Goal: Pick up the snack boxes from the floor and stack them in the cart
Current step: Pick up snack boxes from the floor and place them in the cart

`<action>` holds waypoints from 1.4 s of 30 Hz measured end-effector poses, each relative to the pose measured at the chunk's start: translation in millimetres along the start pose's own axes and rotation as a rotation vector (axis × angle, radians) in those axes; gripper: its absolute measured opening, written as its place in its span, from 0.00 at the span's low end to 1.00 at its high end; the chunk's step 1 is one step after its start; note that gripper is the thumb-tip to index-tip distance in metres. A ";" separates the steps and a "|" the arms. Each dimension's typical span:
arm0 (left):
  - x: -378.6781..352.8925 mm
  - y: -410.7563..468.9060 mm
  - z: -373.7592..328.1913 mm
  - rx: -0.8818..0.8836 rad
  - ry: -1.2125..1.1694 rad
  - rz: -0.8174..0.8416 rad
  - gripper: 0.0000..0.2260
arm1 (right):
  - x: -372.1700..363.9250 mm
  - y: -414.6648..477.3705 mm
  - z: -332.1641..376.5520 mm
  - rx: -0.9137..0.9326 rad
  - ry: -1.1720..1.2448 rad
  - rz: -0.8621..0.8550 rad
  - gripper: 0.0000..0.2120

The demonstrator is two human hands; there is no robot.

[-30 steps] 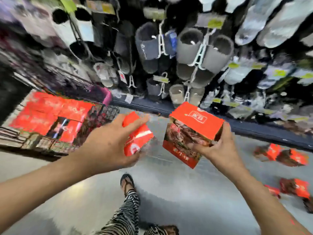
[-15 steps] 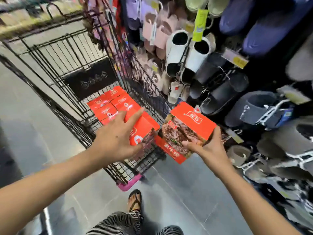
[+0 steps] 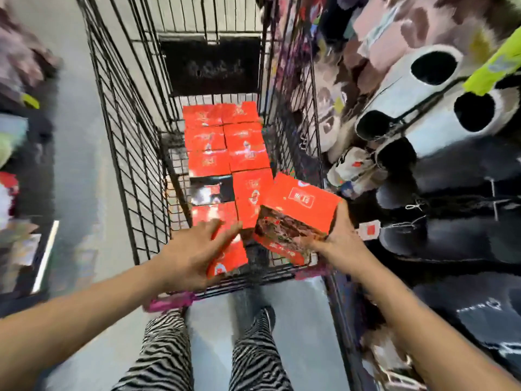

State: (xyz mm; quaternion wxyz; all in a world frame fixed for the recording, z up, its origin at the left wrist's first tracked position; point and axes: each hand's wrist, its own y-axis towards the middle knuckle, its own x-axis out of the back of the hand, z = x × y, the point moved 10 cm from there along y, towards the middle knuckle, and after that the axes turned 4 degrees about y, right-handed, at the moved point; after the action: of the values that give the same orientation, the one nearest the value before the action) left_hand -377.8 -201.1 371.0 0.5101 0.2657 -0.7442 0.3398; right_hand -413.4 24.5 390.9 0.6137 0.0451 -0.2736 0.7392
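Note:
A black wire cart (image 3: 127,153) stands straight in front of me, seen from above. Several red snack boxes (image 3: 225,145) lie in two rows on its floor. My left hand (image 3: 191,255) grips a red snack box (image 3: 228,255) from above, just over the cart's near end. My right hand (image 3: 338,244) holds a second red snack box (image 3: 296,210) from its right side, tilted, above the cart's near right corner. Both boxes are in the air, close to each other.
A rack of hanging slippers (image 3: 423,108) runs close along the cart's right side. The cart's pink bumper (image 3: 169,303) sits just ahead of my feet and striped trousers (image 3: 166,354). Grey floor and blurred goods lie to the left.
The view has swung from the floor and slipper rack to straight over the cart. Both hands, each still holding its box, have come above the cart's near end.

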 end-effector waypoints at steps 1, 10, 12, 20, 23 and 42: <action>-2.5 1.9 -8.6 -0.009 0.008 -0.012 0.40 | -4.0 6.5 -1.1 0.018 -0.033 0.067 0.43; -21.0 1.5 -18.4 0.031 -0.024 -0.030 0.40 | -36.2 20.4 -35.5 0.007 -0.130 0.384 0.52; -31.0 6.1 -11.2 0.044 -0.014 -0.012 0.39 | -47.3 22.6 -40.7 0.002 -0.143 0.456 0.45; -71.8 11.6 17.4 0.222 0.003 0.011 0.37 | -89.6 38.3 -66.5 -0.117 -0.197 0.622 0.54; -94.9 9.2 36.4 0.358 0.009 0.138 0.41 | -106.1 37.2 -82.3 -0.234 -0.174 0.652 0.63; -156.1 -11.0 82.0 0.697 -0.848 0.006 0.56 | -122.6 58.1 -124.8 -0.261 -0.327 0.407 0.70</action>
State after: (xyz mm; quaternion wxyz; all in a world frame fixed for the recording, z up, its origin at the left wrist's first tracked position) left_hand -364.3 -264.0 206.5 0.0462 0.5306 -0.7285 0.4309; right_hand -404.2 -31.9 215.6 0.4013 0.0289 -0.4651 0.7886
